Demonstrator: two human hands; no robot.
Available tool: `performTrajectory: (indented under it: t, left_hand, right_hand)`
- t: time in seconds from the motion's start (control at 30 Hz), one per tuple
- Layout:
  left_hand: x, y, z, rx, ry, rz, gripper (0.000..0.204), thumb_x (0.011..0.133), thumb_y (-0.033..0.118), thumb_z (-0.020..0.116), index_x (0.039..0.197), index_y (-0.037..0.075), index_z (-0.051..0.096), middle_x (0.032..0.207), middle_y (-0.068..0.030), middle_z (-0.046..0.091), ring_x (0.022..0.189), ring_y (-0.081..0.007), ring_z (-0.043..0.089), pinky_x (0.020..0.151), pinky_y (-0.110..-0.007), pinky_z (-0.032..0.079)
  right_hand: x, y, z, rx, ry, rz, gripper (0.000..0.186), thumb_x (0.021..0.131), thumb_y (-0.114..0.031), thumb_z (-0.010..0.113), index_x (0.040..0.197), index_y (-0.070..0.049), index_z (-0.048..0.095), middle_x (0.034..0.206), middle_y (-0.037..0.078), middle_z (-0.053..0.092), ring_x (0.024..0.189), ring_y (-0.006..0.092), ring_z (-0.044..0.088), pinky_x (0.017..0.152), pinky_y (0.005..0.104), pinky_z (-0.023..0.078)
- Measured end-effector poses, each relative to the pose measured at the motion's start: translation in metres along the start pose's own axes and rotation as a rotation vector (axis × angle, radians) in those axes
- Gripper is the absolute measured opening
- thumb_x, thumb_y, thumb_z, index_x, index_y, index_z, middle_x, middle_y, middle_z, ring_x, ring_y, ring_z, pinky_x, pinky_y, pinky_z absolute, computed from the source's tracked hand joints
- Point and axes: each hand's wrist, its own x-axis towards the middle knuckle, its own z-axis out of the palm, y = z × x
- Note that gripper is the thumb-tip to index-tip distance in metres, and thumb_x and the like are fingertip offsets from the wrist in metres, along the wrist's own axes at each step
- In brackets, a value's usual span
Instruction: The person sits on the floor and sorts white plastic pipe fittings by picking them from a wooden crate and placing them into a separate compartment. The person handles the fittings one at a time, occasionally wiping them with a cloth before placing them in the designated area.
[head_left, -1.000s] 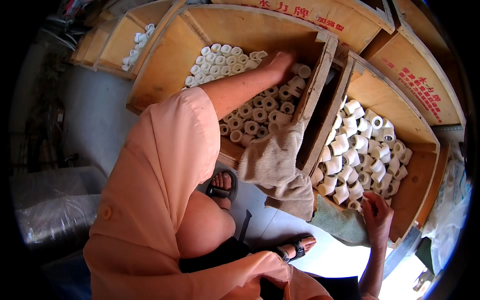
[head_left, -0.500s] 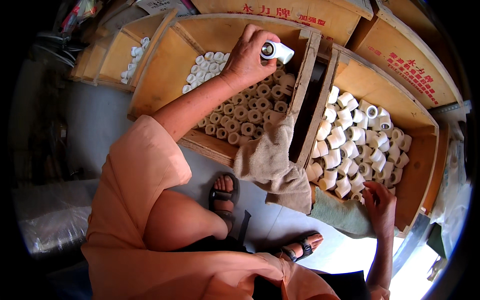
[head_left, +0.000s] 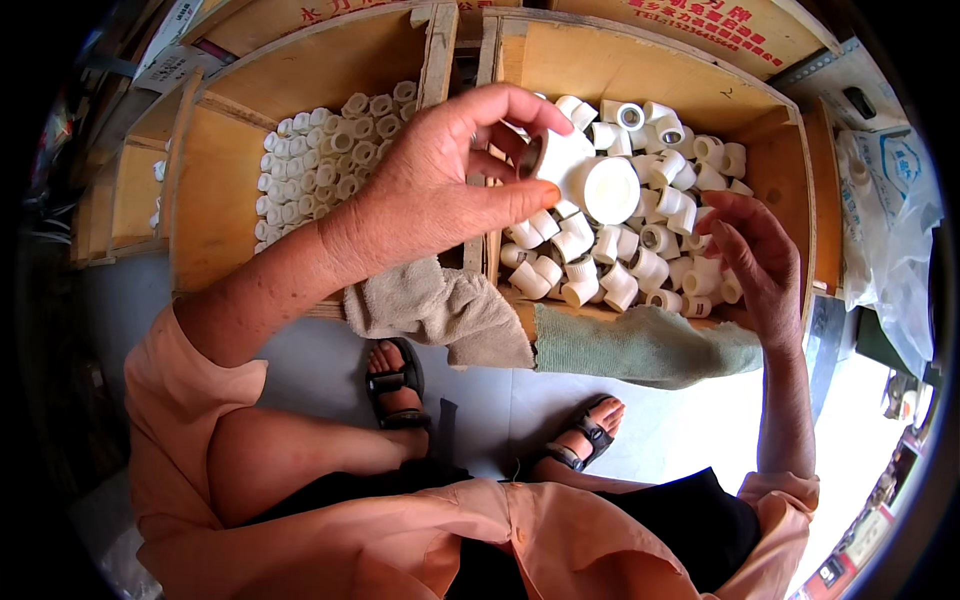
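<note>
My left hand [head_left: 455,175] is closed round a white plastic elbow pipe fitting [head_left: 608,188], its thumb below and index finger above. One round end of the fitting faces up toward me, and its other end is partly behind my fingers. It is held above the right wooden bin [head_left: 650,50], which has a heap of similar white elbow fittings [head_left: 620,285] in it. Over the right side of that heap, my right hand [head_left: 758,250] is open with its fingers loosely bent and apart, close to the fittings.
To the left, a second wooden bin [head_left: 215,150] holds rows of small white ring-ended fittings [head_left: 325,155]. A beige cloth [head_left: 430,310] and a green cloth [head_left: 645,345] drape over the bins' front edges. Clear plastic bags [head_left: 890,220] hang at the right. My sandalled feet stand below.
My left hand has carried the elbow fitting from above the left bin to above the right bin and nearer to me. The right hand has lifted from the front edge over the heap.
</note>
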Motion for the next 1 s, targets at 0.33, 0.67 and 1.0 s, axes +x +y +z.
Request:
performTrajectory:
  t: [0.33, 0.67, 1.0]
  left_hand:
    - [-0.002, -0.025, 0.044, -0.406, -0.201, -0.255, 0.042, 0.085, 0.001, 0.068, 0.123, 0.0, 0.05, 0.111, -0.0038, 0.057, 0.102, -0.0118, 0.056, 0.09, -0.027, 0.049]
    - [-0.003, -0.011, 0.052, 0.346, -0.231, 0.31, 0.046, 0.072, -0.011, 0.067, 0.114, 0.005, 0.055, 0.115, -0.009, 0.054, 0.108, -0.0225, 0.055, 0.091, -0.032, 0.048]
    - [-0.014, -0.02, 0.058, 0.49, -0.199, 0.298, 0.063, 0.07, -0.009, 0.068, 0.127, 0.005, 0.045, 0.125, -0.0145, 0.047, 0.115, -0.0298, 0.051, 0.099, -0.037, 0.043]
  right_hand:
    - [-0.008, -0.003, 0.039, 0.017, -0.291, -0.182, 0.048, 0.08, -0.009, 0.075, 0.125, -0.006, 0.057, 0.113, 0.007, 0.061, 0.096, 0.0138, 0.062, 0.076, 0.0276, 0.053]
    - [-0.009, -0.005, 0.035, 0.424, -0.418, 0.253, 0.054, 0.087, -0.026, 0.071, 0.127, 0.001, 0.048, 0.113, 0.009, 0.059, 0.095, 0.0138, 0.059, 0.084, 0.028, 0.049]
    - [0.007, 0.012, 0.024, 0.1, -0.378, 0.36, 0.046, 0.082, -0.019, 0.076, 0.118, 0.001, 0.056, 0.1, 0.009, 0.065, 0.092, 0.0126, 0.061, 0.085, 0.0277, 0.051]
